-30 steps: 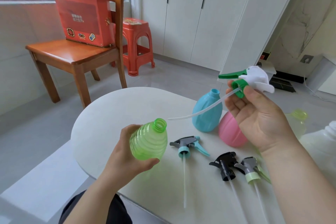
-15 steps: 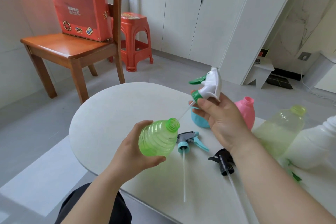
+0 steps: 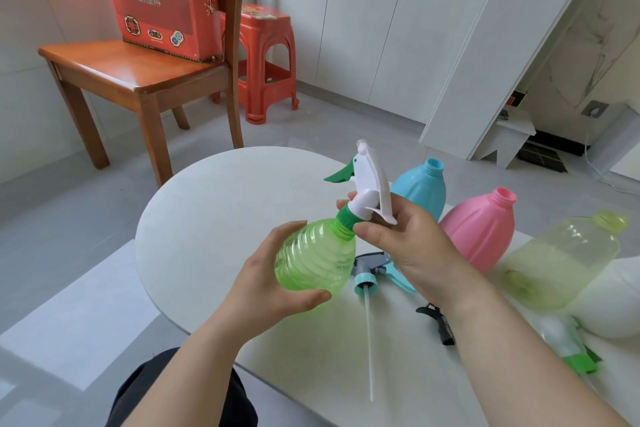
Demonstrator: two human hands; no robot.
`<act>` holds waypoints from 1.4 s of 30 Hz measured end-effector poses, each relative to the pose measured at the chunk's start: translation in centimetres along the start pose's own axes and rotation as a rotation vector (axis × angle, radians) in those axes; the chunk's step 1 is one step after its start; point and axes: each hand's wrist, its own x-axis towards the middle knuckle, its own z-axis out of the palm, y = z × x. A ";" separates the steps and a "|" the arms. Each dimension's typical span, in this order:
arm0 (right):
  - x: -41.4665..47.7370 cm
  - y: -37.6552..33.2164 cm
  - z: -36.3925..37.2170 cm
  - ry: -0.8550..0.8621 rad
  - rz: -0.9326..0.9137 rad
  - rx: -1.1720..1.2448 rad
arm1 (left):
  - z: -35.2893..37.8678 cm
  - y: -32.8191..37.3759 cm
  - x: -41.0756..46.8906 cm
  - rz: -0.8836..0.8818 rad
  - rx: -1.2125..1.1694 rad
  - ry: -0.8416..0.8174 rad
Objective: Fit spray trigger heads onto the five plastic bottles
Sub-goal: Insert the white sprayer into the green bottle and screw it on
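Note:
My left hand (image 3: 266, 282) grips a ribbed green bottle (image 3: 313, 258), tilted above the white table (image 3: 207, 218). My right hand (image 3: 412, 246) pinches the white and green trigger head (image 3: 370, 191) at its collar, which sits on the bottle's neck with its tube inside. A blue bottle (image 3: 422, 189), a pink bottle (image 3: 479, 229) and a pale yellow bottle (image 3: 561, 260) lie open-necked to the right. A grey and teal trigger head (image 3: 372, 267) lies on the table below the green bottle. My right forearm partly hides a black trigger head (image 3: 438, 321).
A white bottle (image 3: 613, 302) lies at the right edge, with a green-collared trigger head (image 3: 575, 354) in front of it. Beyond the table stand a wooden chair (image 3: 138, 80) carrying a red box (image 3: 162, 0), a red stool (image 3: 266, 62) and white cabinets (image 3: 398, 28).
My right hand brought the white and green trigger head down and left, fed its tube into the green bottle and set the collar on the neck. The left hand kept holding the bottle.

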 end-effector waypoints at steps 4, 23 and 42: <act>0.6 -0.1 0.1 -0.011 0.010 -0.032 | 0.0 -0.1 0.2 -0.016 -0.035 0.008; 1.8 1.9 2.1 0.385 -0.025 -0.102 | 1.2 -0.1 0.7 0.006 0.066 0.103; 1.8 3.0 1.5 0.354 0.129 0.123 | 1.4 -2.1 -0.2 -0.028 0.080 0.045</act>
